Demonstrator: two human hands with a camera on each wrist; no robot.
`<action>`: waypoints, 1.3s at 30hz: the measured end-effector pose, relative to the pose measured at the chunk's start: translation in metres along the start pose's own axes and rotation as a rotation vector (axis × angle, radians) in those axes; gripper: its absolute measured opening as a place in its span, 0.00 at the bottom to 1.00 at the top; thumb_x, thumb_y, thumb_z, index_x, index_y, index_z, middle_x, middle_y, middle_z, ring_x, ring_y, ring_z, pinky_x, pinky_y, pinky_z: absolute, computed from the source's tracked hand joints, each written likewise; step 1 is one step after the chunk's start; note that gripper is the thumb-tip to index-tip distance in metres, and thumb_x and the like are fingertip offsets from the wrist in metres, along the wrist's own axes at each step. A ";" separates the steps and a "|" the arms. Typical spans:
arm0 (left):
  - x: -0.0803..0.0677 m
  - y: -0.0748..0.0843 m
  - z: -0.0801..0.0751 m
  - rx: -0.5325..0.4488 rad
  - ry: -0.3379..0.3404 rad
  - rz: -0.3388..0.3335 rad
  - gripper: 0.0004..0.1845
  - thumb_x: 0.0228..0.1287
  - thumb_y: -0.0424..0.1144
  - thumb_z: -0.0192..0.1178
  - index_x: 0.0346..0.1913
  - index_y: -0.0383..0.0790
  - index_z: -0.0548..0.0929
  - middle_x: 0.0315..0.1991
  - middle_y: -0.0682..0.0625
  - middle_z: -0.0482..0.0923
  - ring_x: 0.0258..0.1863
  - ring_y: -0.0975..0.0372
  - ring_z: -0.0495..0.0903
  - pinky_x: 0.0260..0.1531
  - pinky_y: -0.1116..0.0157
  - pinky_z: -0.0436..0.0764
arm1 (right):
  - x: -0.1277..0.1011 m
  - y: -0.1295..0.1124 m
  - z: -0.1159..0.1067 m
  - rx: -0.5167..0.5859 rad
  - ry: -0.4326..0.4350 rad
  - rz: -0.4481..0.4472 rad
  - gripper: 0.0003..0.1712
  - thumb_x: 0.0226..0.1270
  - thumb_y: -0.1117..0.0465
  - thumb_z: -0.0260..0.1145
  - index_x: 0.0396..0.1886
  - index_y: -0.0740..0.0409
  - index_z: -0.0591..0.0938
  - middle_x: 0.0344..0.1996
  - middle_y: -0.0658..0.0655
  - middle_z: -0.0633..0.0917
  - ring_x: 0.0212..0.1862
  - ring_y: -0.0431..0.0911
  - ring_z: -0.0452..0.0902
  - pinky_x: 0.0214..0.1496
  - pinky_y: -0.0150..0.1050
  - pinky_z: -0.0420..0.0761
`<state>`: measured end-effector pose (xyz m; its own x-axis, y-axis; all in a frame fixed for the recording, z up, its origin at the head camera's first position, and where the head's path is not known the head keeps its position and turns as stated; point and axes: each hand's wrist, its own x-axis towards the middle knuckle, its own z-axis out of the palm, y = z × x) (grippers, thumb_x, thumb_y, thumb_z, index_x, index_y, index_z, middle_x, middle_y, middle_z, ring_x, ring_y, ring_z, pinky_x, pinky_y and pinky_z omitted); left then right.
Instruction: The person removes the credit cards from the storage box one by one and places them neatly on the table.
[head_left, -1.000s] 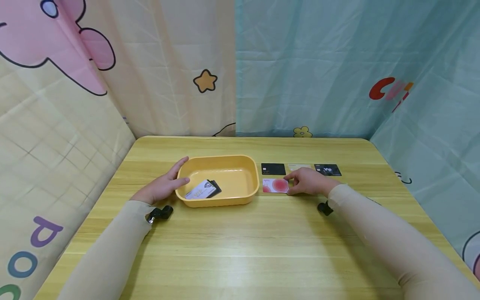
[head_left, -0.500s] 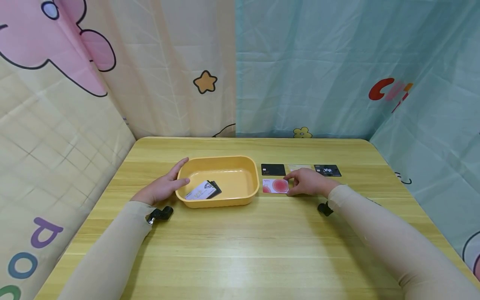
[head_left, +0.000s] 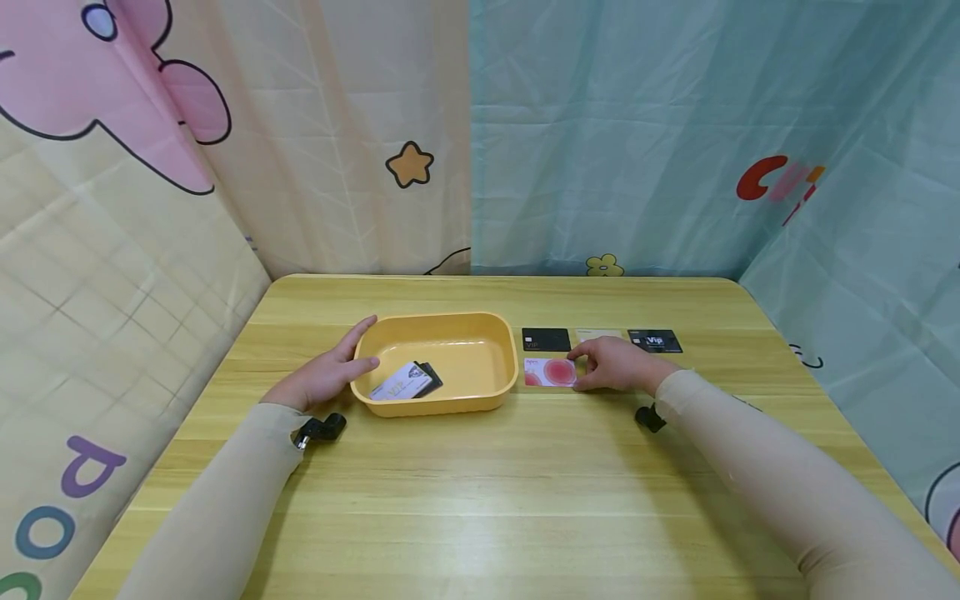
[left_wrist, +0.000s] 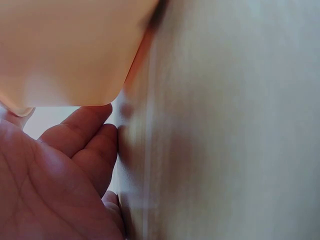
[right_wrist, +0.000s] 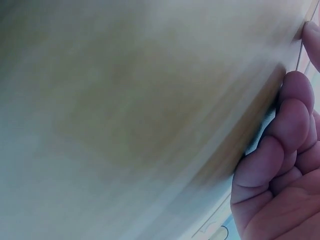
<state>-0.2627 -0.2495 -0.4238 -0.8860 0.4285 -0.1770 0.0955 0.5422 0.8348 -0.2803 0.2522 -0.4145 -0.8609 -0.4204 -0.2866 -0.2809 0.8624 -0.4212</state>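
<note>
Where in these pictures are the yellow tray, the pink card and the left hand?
yellow tray [head_left: 480, 320], head view, far rim.
pink card [head_left: 546, 372], head view, its face.
left hand [head_left: 318, 379], head view, back of the hand.

The tray [head_left: 504, 379] is yellow; the card [head_left: 548, 372] is white with pink-red circles; two cards [head_left: 546, 339] are black; the surface [head_left: 480, 483] is pale wood-grain.

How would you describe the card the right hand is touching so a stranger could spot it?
On the table, just right of the yellow tray, lie four cards. The pink card lies nearest the tray's right side, under the right hand's fingertips. It alone is white with red-pink circles; its neighbours are black or beige.
</note>
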 end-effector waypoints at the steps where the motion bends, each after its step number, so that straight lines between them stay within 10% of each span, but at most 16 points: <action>1: 0.000 0.000 0.000 -0.002 -0.001 0.000 0.43 0.84 0.50 0.51 0.87 0.60 0.35 0.87 0.39 0.35 0.85 0.38 0.37 0.79 0.32 0.41 | 0.000 0.000 0.000 0.002 0.000 0.002 0.33 0.65 0.50 0.78 0.66 0.58 0.82 0.29 0.51 0.82 0.30 0.43 0.75 0.35 0.37 0.75; 39: -0.002 0.002 0.000 -0.023 -0.014 0.001 0.44 0.83 0.49 0.51 0.87 0.60 0.34 0.87 0.39 0.35 0.85 0.38 0.37 0.79 0.31 0.40 | -0.001 -0.003 -0.001 0.013 0.000 0.026 0.30 0.65 0.51 0.78 0.64 0.57 0.83 0.29 0.52 0.82 0.30 0.44 0.74 0.35 0.37 0.74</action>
<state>-0.2608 -0.2494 -0.4218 -0.8797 0.4388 -0.1832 0.0856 0.5251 0.8467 -0.2789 0.2506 -0.4119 -0.8678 -0.3976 -0.2981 -0.2526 0.8695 -0.4244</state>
